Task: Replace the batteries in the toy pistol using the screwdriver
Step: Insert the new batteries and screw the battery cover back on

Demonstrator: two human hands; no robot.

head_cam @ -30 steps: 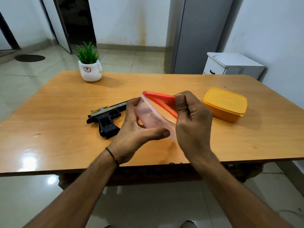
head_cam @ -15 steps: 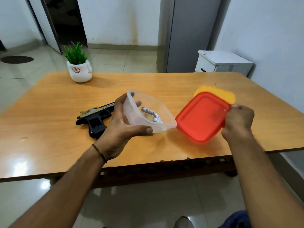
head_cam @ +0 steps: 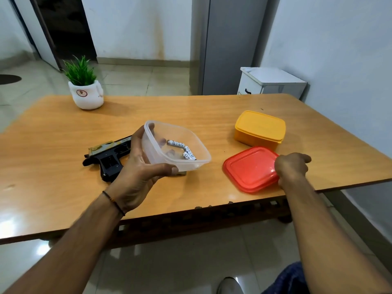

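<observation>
My left hand point(head_cam: 139, 166) grips a clear plastic container point(head_cam: 192, 145), tilted just above the table, with thumb at its near wall and fingers round the far side. White batteries point(head_cam: 182, 149) lie inside it. My right hand point(head_cam: 291, 166) holds the right edge of the red lid point(head_cam: 249, 168), which lies flat on the table near the front edge. The black and gold toy pistol point(head_cam: 108, 158) lies on its side left of the container, partly hidden by my left hand. No screwdriver is in view.
A closed yellow box point(head_cam: 259, 128) stands behind the red lid. A white pot with a green plant point(head_cam: 86, 94) sits at the far left of the wooden table point(head_cam: 53, 166). A white cabinet point(head_cam: 271, 83) stands beyond the table's far right corner.
The red lid came off the clear container. My right hand carried it to the right and lowered it onto the table. My left hand kept hold of the container, whose batteries now show.
</observation>
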